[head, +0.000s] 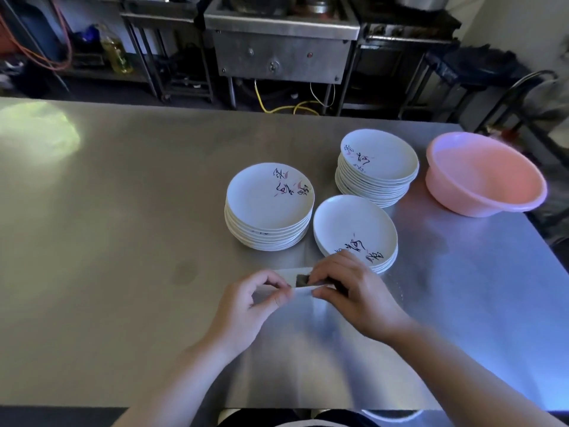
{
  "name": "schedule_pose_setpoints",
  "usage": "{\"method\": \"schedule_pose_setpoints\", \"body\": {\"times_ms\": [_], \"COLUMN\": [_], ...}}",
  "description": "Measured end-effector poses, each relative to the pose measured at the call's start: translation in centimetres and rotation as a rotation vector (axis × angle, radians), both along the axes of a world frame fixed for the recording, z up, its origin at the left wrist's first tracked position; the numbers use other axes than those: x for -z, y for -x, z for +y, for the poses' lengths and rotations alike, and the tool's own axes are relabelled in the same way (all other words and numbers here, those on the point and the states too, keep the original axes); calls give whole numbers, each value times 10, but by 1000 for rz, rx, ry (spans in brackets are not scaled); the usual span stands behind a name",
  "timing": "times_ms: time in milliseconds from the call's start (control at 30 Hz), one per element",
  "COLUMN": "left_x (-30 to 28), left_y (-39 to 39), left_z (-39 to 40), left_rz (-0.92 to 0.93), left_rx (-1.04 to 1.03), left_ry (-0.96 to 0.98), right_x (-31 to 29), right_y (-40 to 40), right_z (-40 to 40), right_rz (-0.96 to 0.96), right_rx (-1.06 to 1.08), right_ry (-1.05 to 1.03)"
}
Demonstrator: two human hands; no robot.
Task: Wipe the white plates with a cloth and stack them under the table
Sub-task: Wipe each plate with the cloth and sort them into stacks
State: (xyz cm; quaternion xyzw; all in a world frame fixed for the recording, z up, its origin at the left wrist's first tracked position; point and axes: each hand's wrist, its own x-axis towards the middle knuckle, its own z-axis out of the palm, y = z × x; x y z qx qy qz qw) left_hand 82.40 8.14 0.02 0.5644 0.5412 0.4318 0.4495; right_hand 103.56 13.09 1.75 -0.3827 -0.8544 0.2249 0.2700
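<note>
On the steel table, our left hand and right hand each pinch an end of a small white cloth, fingers curled. Beyond them we see three stacks of white plates: left stack, near stack, far stack. A pink basin stands rightmost.

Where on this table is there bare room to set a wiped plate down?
Bare steel spans the table left of the left plate stack. The right side is crowded: three stacks and the pink basin. Both hands hold the cloth at the near edge.
</note>
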Motion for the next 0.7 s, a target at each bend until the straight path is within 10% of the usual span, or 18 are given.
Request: {"method": "schedule_pose_setpoints", "body": {"times_ms": [267,700], "left_x": [-52,-40], "left_y": [12,10], "left_z": [21,14], "left_rz": [-200,-773], "left_rx": [-56,-212], "left_ry": [-61,198], "right_x": [-61,-75], "right_y": [-9,-1], "right_z": [9,21], "right_rz": [372,843], "right_rx": [137,421], "right_ry": [585,840]}}
